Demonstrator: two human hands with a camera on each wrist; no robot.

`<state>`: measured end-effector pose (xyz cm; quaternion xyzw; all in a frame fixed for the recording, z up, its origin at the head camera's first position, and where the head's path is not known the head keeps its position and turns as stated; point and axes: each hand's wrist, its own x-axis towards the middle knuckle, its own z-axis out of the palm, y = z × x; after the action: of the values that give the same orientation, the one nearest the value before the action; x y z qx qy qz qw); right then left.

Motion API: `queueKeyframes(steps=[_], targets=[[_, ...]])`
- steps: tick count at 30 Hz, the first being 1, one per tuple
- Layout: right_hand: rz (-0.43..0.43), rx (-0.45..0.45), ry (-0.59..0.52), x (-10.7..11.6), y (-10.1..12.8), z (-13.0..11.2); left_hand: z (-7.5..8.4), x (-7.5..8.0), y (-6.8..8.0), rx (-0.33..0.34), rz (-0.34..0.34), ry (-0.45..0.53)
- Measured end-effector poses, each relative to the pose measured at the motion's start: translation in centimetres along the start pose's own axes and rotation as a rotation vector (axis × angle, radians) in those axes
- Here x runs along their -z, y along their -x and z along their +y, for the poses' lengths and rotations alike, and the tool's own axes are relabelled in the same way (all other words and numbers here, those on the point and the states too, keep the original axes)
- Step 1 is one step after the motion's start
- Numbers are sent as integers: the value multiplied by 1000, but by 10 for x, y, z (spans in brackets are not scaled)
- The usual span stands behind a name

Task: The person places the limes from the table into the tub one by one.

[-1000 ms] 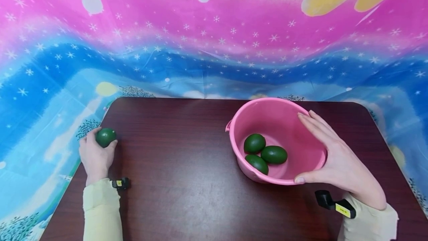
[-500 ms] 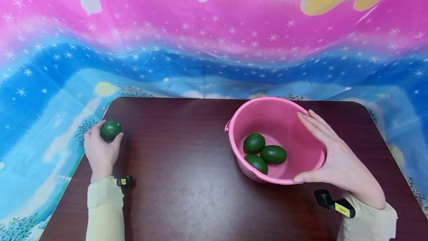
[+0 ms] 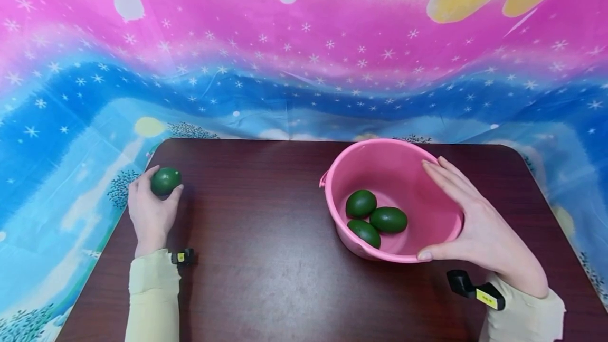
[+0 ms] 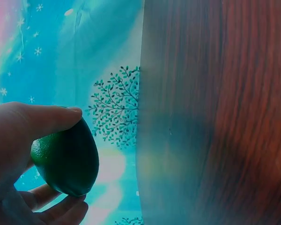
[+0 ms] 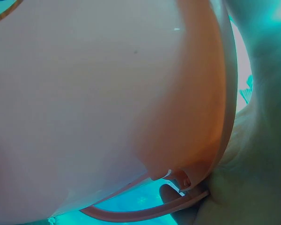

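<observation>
My left hand (image 3: 153, 212) pinches a dark green oval fruit (image 3: 166, 181) between thumb and fingers at the table's left side. Smooth skin and a small pale spot at one end show on this fruit; the left wrist view has it (image 4: 68, 161) in the grasp, against the cloth beyond the table edge. A pink bucket (image 3: 349, 241) stands right of the middle. Inside, three similar green fruits (image 3: 389, 219) lie together on its floor. My right hand (image 3: 480, 226) holds the bucket's right rim, thumb at the front and fingers farther back. The right wrist view is mostly bucket wall (image 5: 93, 103).
The dark brown table (image 3: 266, 215) has rounded far corners. A pink and blue patterned cloth (image 3: 285, 67) hangs behind it and along both sides. The bucket's handle (image 5: 140, 214) hangs in the right wrist view. Each wrist carries a small black camera (image 3: 182, 256).
My left hand has carried the green fruit a short way right and toward the far side of the table. The right hand, the bucket and the fruits inside stay as they were.
</observation>
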<state>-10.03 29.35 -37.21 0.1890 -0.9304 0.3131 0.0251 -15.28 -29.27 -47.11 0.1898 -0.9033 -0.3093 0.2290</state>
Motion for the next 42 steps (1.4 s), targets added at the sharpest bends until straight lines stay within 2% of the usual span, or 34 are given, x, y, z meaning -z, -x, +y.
queueKeyframes(steps=[10,27,42], targets=[[-2,-9,-36,-1,0,0,9,-2,1,-37,13,25],[-4,-17,-20,0,0,-1,23,-2,1,-85,33,38],[5,16,18,0,0,0,30,-5,1,-128,54,56]])
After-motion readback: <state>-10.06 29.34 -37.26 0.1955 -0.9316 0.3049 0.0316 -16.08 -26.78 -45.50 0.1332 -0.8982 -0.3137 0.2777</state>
